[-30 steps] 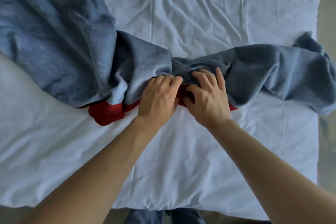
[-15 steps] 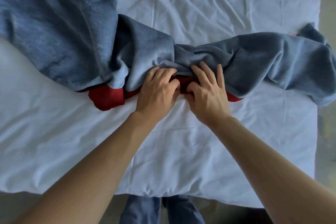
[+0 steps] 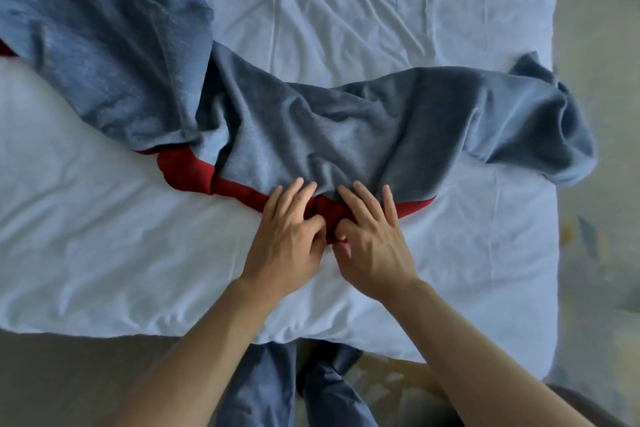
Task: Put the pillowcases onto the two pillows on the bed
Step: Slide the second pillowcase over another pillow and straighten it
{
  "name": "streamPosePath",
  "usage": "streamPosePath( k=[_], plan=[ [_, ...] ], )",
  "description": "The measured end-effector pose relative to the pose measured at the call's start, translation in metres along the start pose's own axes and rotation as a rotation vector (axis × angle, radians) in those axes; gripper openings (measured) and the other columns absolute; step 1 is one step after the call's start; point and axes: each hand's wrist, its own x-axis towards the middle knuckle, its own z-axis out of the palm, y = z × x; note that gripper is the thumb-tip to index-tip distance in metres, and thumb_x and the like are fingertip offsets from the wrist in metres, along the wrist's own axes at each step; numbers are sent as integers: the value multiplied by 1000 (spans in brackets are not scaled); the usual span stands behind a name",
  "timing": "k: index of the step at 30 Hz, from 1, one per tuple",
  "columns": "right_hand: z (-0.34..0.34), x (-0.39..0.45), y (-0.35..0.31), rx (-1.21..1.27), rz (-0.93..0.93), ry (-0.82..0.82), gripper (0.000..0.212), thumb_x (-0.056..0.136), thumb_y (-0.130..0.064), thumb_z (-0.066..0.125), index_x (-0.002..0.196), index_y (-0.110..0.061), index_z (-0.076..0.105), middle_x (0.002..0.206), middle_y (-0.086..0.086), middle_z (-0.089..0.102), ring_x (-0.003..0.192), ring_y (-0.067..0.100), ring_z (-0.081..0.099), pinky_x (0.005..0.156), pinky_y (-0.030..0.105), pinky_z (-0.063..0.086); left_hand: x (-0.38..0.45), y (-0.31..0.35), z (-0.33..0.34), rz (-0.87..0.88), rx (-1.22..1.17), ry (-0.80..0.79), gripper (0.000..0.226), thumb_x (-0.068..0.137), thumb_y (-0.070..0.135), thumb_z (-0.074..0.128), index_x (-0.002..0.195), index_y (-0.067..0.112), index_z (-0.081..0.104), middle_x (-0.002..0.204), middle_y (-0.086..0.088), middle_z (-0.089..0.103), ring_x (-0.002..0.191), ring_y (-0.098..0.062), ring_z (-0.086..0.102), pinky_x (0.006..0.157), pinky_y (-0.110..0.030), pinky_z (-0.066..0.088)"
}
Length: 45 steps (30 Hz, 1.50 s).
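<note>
**A:** Item: person, seen from own head camera. Upper limbs?

**B:** Two forearms, bare from the frame's lower edge to the wrist. No sleeve in view. Left hand (image 3: pixel 287 239) and right hand (image 3: pixel 372 246): no rings, no watch, no bracelet, no gloves. Knuckles and tendons plainly marked; nails short, unpainted as far as can be told.

**A:** Lower body?

**B:** Trousers (image 3: pixel 277 388), at six o'clock in the frame: blue-grey denim-like cloth, two legs showing, the one toward five o'clock darker and creased in folds. Feet not discernible.

**A:** Markings, labels, seams?

**B:** None legible. Cloth detail too soft to itemise further.
</note>
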Motion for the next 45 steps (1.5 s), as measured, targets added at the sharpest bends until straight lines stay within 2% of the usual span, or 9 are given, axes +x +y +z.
streamPosePath(
  k=[6, 12, 21, 27, 30, 33, 35, 40, 45],
  plan=[
    [-42, 31, 30, 104, 93, 246, 25, 90, -9, 47, 94, -9, 71, 134, 14, 60, 136, 33, 47, 117, 60, 23, 74, 22, -25, 30, -74, 151, 13, 89, 21, 51, 90, 13, 62, 138, -12, 54, 135, -27, 45, 112, -44, 31],
    [-96, 50, 95, -13, 340, 345, 23, 84, 2, 57, 101, -8, 70, 135, 15, 59, 138, 34, 45, 118, 59, 24, 178, 71, -44, 168, -65, 80, 8, 89, 19, 61, 96, 20, 63, 102, 2, 61, 104, -20, 58, 102, -37, 33],
    [-144, 14, 219, -53, 617, 350, 37, 78, -7, 72, 114, -7, 68, 139, 15, 55, 139, 36, 43, 119, 59, 21, 302, 187, -13, 328, -17, -34, 44, 88, 35, 65, 126, 16, 55, 123, -2, 59, 115, -25, 53, 103, -39, 34],
    [-127, 2, 273, 1, 565, 128, 17, 77, -28, 76, 89, -17, 73, 142, 10, 54, 142, 34, 38, 118, 61, 19, 329, 246, 29, 489, 87, -158, 11, 90, 30, 57, 93, 22, 64, 95, 0, 64, 93, -23, 58, 91, -40, 39],
    [-113, -7, 290, 12, 494, 79, 36, 76, -40, 75, 103, -16, 71, 147, 9, 50, 145, 32, 34, 120, 60, 16, 332, 244, 50, 435, 212, -130, 25, 85, 31, 60, 108, 21, 61, 110, -2, 58, 104, -24, 53, 98, -40, 37],
    [-106, -7, 304, 8, 485, 109, 20, 74, -20, 77, 92, -16, 71, 144, 13, 52, 142, 34, 39, 119, 60, 19, 344, 236, 58, 275, 293, -120, 42, 79, 35, 66, 116, 20, 54, 118, -4, 56, 111, -28, 51, 96, -41, 36],
    [-104, -10, 308, 32, 492, 190, 11, 73, -11, 72, 84, -15, 71, 140, 13, 57, 139, 35, 43, 118, 61, 21, 349, 238, 62, 270, 294, -153, 25, 82, 34, 63, 103, 19, 58, 105, -4, 63, 103, -28, 56, 91, -39, 34],
    [-101, -45, 310, 103, 503, 208, 10, 66, -13, 66, 76, -14, 68, 130, 9, 62, 137, 33, 45, 117, 59, 22, 333, 258, 74, 375, 266, -307, 13, 90, 32, 53, 79, 25, 54, 87, -2, 69, 92, -26, 59, 90, -35, 28],
    [-109, -70, 313, 200, 535, 137, 9, 71, -18, 65, 79, -17, 69, 131, 5, 61, 139, 30, 43, 117, 59, 23, 323, 275, 80, 312, 160, -359, 38, 96, 45, 47, 73, 21, 65, 81, -7, 70, 90, -28, 58, 91, -39, 35]
  ],
)
